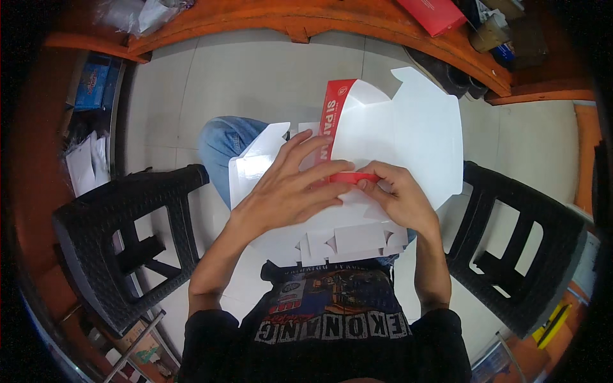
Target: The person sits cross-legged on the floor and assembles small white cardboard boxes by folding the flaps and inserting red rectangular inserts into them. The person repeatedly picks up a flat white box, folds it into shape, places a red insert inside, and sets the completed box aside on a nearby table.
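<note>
A partly folded cardboard box [408, 124] lies across my lap, white on the inside and red on the outer face of its upright side wall. My left hand [287, 185] is spread over that red wall, fingers stretched out and apart, with fingertips by a small red flap [345, 177]. Between the thumb and fingers of my right hand [402, 195] the right end of this flap is pinched. A broad white lid panel with curved tabs extends to the upper right. Notched white flaps [351, 239] fold along the edge nearest my body. My left palm hides part of the box.
Black plastic stools [172, 236] [511, 249] stand at my left and right. An orange wooden table edge [287, 22] curves across the far side, with a red box [434, 14] on it. Shelves at the left hold a blue package [92, 84] and plastic bags. Pale tiles cover the floor.
</note>
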Tool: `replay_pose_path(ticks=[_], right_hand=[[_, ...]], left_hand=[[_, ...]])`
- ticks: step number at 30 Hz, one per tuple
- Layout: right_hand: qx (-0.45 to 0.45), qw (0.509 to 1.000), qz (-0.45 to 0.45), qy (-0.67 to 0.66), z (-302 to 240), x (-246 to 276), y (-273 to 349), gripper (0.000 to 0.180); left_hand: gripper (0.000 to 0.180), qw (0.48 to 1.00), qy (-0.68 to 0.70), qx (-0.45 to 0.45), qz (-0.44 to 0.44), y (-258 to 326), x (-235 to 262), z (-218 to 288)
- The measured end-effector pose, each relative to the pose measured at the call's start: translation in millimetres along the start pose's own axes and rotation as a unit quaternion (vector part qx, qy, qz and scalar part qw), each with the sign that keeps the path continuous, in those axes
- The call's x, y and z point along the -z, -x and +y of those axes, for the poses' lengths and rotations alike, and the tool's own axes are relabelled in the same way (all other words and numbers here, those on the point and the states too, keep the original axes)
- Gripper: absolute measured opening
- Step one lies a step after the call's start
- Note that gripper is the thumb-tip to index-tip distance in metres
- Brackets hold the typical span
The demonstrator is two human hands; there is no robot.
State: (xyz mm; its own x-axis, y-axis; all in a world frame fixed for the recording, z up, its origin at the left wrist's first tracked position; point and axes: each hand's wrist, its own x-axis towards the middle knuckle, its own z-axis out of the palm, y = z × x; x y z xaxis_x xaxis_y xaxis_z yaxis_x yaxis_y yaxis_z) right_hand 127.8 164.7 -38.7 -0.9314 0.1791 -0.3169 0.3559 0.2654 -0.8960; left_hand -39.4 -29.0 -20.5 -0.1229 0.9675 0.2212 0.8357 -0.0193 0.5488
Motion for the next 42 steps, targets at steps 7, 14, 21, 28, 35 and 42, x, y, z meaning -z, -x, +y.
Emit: replay_pose_path(ticks=[7, 14, 21, 28, 35, 42], right_hand=[[-0.072, 0.993, 0.061, -0.078, -16.9, -5.4, 5.5, 0.018], [0.014, 0.998, 0.055, 0.042, -19.5, 8.9, 7.7, 0.019], [0.15, 0.964, 0.18, 0.129, -62.4, 19.5, 17.1, 0.019], [0.232, 0.919, 0.318, 0.01, -36.6, 19.9, 74.5, 0.03], [0.158, 0.951, 0.245, 0.105, -25.3, 12.6, -5.6, 0.033], [0.208, 0.947, 0.238, 0.063, -18.1, -0.2, -23.5, 0.031]], left_hand=[[0.016, 0.953, 0.084, 0.081, 0.278, -6.4, -32.9, 0.3], [0.022, 0.989, 0.004, 0.028, 0.144, -22.8, -23.3, 9.9], [0.02, 0.994, -0.023, 0.059, 0.094, -25.8, -7.6, 3.8], [0.013, 0.948, 0.151, 0.232, 0.156, -21.3, 6.2, 14.6], [0.015, 0.964, 0.131, 0.217, 0.079, -18.3, 6.8, 23.2], [0.017, 0.978, 0.1, 0.171, 0.06, -18.0, 4.8, 18.9]])
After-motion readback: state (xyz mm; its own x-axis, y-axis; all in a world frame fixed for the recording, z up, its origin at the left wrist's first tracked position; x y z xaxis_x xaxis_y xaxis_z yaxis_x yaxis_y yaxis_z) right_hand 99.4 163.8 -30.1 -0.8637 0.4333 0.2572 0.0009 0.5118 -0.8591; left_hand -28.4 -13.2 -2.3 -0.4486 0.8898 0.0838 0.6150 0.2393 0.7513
